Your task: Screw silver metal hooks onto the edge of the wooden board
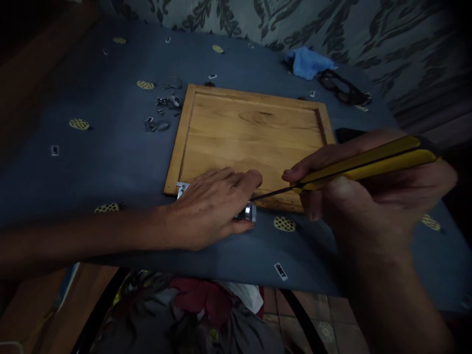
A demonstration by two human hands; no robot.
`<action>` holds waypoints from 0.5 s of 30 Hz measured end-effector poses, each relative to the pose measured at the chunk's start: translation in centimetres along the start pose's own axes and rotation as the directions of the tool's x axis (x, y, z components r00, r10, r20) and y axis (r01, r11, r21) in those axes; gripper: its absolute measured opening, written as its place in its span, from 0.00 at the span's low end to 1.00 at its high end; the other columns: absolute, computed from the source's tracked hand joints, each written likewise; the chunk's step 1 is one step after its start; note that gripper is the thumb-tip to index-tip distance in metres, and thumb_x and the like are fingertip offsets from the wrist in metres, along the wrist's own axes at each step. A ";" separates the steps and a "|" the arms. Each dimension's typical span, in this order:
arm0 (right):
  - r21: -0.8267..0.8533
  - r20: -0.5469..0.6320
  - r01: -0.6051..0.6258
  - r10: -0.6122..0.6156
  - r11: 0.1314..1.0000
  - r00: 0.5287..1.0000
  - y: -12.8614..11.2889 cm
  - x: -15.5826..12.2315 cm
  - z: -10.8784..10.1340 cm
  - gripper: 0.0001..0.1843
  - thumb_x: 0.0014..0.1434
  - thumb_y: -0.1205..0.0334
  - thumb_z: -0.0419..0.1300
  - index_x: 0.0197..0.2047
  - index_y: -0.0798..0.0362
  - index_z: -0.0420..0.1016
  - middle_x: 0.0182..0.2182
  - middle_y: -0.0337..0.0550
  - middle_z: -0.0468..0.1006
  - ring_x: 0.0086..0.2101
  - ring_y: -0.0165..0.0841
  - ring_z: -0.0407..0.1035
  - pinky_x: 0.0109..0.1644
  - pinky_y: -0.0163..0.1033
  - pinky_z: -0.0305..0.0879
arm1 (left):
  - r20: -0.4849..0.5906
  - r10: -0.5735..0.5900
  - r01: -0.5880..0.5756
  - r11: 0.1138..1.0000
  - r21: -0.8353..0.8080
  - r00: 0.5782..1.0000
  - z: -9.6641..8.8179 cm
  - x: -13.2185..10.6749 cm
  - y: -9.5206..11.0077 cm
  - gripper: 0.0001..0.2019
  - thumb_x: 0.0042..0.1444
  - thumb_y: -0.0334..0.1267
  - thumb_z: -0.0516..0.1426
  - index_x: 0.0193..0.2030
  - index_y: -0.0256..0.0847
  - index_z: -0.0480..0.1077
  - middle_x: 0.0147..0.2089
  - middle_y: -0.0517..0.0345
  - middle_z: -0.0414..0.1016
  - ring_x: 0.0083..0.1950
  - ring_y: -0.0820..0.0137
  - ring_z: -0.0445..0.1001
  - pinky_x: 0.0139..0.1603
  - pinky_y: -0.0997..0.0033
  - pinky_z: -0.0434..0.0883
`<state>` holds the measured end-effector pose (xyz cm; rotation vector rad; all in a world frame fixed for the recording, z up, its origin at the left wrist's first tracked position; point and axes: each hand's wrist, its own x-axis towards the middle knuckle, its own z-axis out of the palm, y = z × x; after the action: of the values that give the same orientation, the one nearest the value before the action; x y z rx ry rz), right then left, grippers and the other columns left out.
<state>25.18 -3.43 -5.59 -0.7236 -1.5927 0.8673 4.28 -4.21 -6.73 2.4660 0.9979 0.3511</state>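
A framed wooden panel (254, 132) lies flat on the table, its recessed face up. My left hand (206, 209) is closed at its front edge, thumb and fingers around a shiny metal fitting (250, 212). Part of that fitting is hidden by my fingers. Another silver metal plate (182, 188) with holes shows at the panel's front left corner, partly behind my knuckles. My right hand (372, 196) grips a screwdriver (365, 164) by its yellow and black handle. The screwdriver's thin dark shaft points left, with its tip at the metal fitting beside my left fingers.
Several small metal pieces and screws (169, 102) lie left of the panel. Behind it on the right are a blue cloth or bag (309, 63) and dark glasses (342, 88). A dark flat object (348, 134) lies partly behind my right hand. The table's front edge (250, 284) is close to me.
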 end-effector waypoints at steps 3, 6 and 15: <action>0.038 0.021 -0.054 0.053 0.998 0.998 -0.2 0.0 -0.2 0.11 0.60 0.58 0.72 0.46 0.47 0.87 0.35 0.42 0.86 0.15 0.27 0.68 0.12 0.36 0.63 | 0.005 -0.001 0.001 1.000 0.010 1.000 0.0 0.0 0.0 0.19 0.61 0.40 0.65 0.53 0.40 0.63 0.48 0.52 0.78 0.51 0.58 0.75 0.49 0.60 0.72; 0.053 0.060 -0.094 0.091 0.994 0.994 -0.1 -0.2 -0.4 0.15 0.63 0.54 0.69 0.52 0.46 0.86 0.37 0.44 0.87 0.16 0.28 0.69 0.13 0.37 0.66 | 0.022 0.004 -0.004 1.000 0.017 1.000 0.0 0.0 0.1 0.20 0.61 0.40 0.65 0.54 0.38 0.62 0.49 0.50 0.78 0.52 0.57 0.76 0.49 0.59 0.72; -0.007 -0.016 -0.023 0.023 1.000 1.000 0.2 -0.3 -0.2 0.09 0.59 0.62 0.73 0.44 0.48 0.88 0.35 0.44 0.87 0.17 0.27 0.69 0.12 0.34 0.64 | -0.002 0.023 -0.023 1.000 -0.013 1.000 0.0 -0.1 -0.2 0.19 0.62 0.41 0.65 0.52 0.40 0.61 0.49 0.50 0.77 0.52 0.57 0.76 0.50 0.59 0.73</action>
<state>25.41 -3.50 -5.88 -0.7536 -1.5768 0.8716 4.14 -4.18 -6.84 2.4673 0.9654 0.3661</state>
